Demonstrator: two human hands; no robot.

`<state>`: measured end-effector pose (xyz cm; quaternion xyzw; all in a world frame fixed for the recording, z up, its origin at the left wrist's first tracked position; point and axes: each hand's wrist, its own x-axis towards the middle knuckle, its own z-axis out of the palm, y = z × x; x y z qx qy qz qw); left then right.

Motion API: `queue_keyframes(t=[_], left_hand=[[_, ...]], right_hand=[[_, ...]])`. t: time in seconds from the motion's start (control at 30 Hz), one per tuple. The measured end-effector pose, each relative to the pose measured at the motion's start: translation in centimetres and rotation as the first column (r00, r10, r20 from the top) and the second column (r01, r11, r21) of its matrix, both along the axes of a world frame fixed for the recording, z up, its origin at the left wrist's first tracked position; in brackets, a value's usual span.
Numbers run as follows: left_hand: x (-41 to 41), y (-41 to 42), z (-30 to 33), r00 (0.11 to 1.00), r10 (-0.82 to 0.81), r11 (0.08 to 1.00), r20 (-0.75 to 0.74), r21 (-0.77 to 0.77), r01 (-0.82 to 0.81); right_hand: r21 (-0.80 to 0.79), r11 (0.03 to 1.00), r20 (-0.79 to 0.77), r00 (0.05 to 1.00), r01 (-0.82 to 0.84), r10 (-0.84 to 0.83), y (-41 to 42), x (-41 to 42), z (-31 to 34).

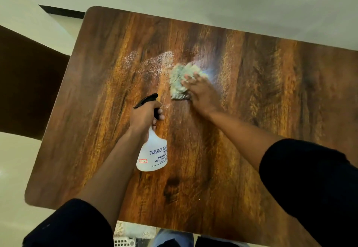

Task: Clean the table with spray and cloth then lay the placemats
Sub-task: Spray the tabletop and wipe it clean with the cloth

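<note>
Nearest to me, below the table's near edge and between my forearms, I see a pale lacy thing (133, 231) over a white lattice basket (124, 242); the view there is cramped, so it may be a stack of placemats, but I cannot tell. My black sleeves (310, 179) frame both sides. Ahead of them lies the dark, streaky brown wooden table (213, 169) with rounded corners. My left hand (144, 116) is curled round the neck of a white plastic spray bottle (153, 151) with a black trigger head, its printed label facing up and its body slanting back toward me. Just beyond and to the right, my right hand (201, 91) presses with straight fingers on a crumpled pale grey-green cloth (181, 81), flat against the tabletop. Left of the cloth, past my left hand, a whitish patch of spray droplets (155, 62) speckles the wood. Far to the left stands a dark brown chair (29, 82).
</note>
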<state>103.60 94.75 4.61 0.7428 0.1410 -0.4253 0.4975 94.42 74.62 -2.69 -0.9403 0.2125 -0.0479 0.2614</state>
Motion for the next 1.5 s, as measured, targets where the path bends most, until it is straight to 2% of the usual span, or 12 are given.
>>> queue_keyframes(t=[0.1,0.2,0.33,0.43,0.57,0.63,0.77,0.93,1.0,1.07,1.2,1.5], left_hand=[[0.6,0.5,0.1,1.0,-0.001,1.0,0.003,-0.005,0.001],[1.2,0.8,0.0,1.0,0.019,1.0,0.007,-0.02,-0.019],[2.3,0.9,0.1,0.998,0.055,0.998,0.001,-0.014,-0.055],[3.3,1.1,0.1,0.995,0.092,0.996,0.034,0.013,-0.093],[4.4,1.6,0.3,0.997,0.051,0.998,0.059,0.024,-0.053],[4.8,2.0,0.3,0.998,0.019,0.999,0.057,0.027,-0.021],[5.3,2.6,0.3,0.998,0.049,0.998,0.03,0.027,-0.049],[6.5,3.4,0.1,0.996,0.085,0.996,0.03,-0.006,-0.085],[7.2,3.4,0.5,0.994,0.104,0.995,0.04,0.003,-0.104],[7.9,3.0,0.6,0.992,0.105,0.994,0.068,0.011,-0.106],[9.2,1.9,0.6,0.997,0.061,0.998,0.052,0.004,-0.061],[9.6,2.2,0.5,1.0,-0.003,1.0,0.003,-0.03,0.003]], right_hand=[[0.032,0.936,-0.009,0.937,0.35,-0.35,-2.6,0.8,-0.4],[-0.003,0.89,-0.007,0.89,0.456,-0.456,0.2,2.0,-0.1],[-0.061,0.995,0.063,0.995,0.084,-0.08,7.3,1.3,0.1],[0.005,0.986,0.125,0.978,-0.168,0.166,11.4,-0.5,-0.3],[0.044,0.957,0.149,0.949,-0.286,0.277,9.9,-0.2,-0.5],[0.071,0.97,0.139,0.965,-0.234,0.222,7.4,1.1,-0.3],[0.102,0.989,0.065,0.991,0.112,-0.119,2.8,4.8,-0.2],[-0.027,0.953,0.036,0.953,0.301,-0.3,3.4,7.7,-0.1],[-0.069,0.974,0.069,0.975,0.216,-0.211,5.8,7.5,0.2],[-0.077,0.997,0.099,0.995,-0.014,0.022,7.6,6.4,0.3],[0.002,0.954,0.114,0.948,-0.299,0.297,6.2,4.0,-0.2],[-0.012,0.964,0.048,0.963,0.265,-0.264,1.0,10.4,-0.4]])
